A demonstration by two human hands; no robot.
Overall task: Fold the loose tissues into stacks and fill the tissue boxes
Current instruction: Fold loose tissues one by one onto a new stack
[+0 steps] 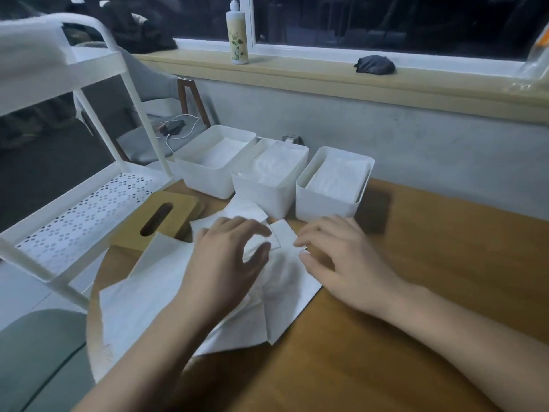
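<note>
On the table (416,292), left hand (228,257) pinches a fold of the loose tissues (166,286), right hand (335,257) has relaxed fingers pressing the edge. Mid-fold, I reckon; next needs a square crease, then into the tissue boxes (261,197) just behind.

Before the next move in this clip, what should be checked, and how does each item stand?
1. Loose tissues in reach: ok; the tissues lie under both hands.
2. Grip on a tissue: cannot tell; the left hand and right hand rest on them with bent fingers, blurred.
3. Tissues folded into a stack: not ok; they lie spread and overlapping.
4. Boxes uncovered: ok; the lids lie on the table at the left.
5. Room in a box: ok; the left box is filled lowest, while the middle box and right box look nearly full.
</note>
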